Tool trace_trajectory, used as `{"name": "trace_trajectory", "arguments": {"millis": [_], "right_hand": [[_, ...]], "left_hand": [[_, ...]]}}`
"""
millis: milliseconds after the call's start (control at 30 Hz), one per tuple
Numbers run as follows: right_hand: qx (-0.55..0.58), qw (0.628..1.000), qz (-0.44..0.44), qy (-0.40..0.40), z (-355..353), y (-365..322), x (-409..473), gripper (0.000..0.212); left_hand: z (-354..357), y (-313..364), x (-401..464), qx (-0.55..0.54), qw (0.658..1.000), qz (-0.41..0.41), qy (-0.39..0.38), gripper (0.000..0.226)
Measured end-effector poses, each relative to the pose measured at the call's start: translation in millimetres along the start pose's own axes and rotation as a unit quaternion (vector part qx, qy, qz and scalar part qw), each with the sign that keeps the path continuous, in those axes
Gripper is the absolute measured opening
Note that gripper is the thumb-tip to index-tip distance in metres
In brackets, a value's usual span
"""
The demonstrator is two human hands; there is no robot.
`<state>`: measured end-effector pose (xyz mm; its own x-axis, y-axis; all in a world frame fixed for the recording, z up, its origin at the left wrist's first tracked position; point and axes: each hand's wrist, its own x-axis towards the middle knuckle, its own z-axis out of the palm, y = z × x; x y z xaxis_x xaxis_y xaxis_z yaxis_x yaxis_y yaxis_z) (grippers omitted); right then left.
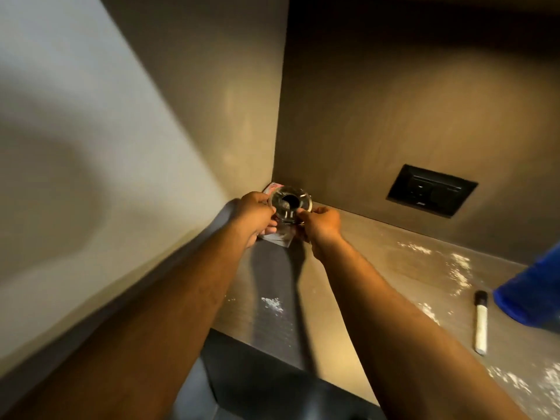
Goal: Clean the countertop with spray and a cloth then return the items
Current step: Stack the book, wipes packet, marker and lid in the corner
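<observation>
Both hands reach into the back corner of the surface (357, 268): the left hand (256, 215) and the right hand (321, 224) curl their fingers round opposite sides of a clear glass jar (290, 204), which sits between the fingers, seemingly on a flat packet (280, 236), probably so the corner can be freed for wiping. White powder (272, 304) lies near the arms, below the fingers (the mess to be cleaned). Well right of the fingers lie a marker (481, 325) and a blue object (533, 286); neither spray nor cloth can be identified.
</observation>
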<state>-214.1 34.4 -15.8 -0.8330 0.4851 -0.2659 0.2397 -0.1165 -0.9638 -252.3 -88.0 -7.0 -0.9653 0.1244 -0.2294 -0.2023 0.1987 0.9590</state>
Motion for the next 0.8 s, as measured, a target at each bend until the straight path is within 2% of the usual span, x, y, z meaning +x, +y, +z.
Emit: {"name": "trace_trajectory", "arguments": {"millis": [67,200,333,433,600,700,800], "right_hand": [[-0.008,1.000,-0.005,-0.001,20,2,18,0.004],[-0.020,0.999,0.008,0.023,40,6,44,0.025],[-0.042,0.999,0.013,0.026,43,11,61,0.004],[-0.049,0.999,0.013,0.001,43,9,66,0.019],[-0.070,0.994,0.020,-0.083,21,6,54,0.027],[-0.140,0.989,-0.039,-0.011,-18,7,43,0.033],[-0.243,0.964,-0.051,0.091,-94,12,27,0.032]], "left_hand": [[-7,-4,16,-0.029,0.999,-0.014,-0.007,0.027],[-12,-7,35,-0.067,0.997,-0.034,-0.036,0.032],[-11,-4,46,-0.013,0.998,-0.044,-0.037,0.031],[-10,0,47,0.023,0.998,-0.039,-0.037,0.032],[-9,1,48,0.032,0.997,-0.042,-0.056,0.031],[4,5,41,0.102,0.995,0.004,0.011,0.031],[38,6,23,0.100,0.992,0.059,0.052,0.035]]}}
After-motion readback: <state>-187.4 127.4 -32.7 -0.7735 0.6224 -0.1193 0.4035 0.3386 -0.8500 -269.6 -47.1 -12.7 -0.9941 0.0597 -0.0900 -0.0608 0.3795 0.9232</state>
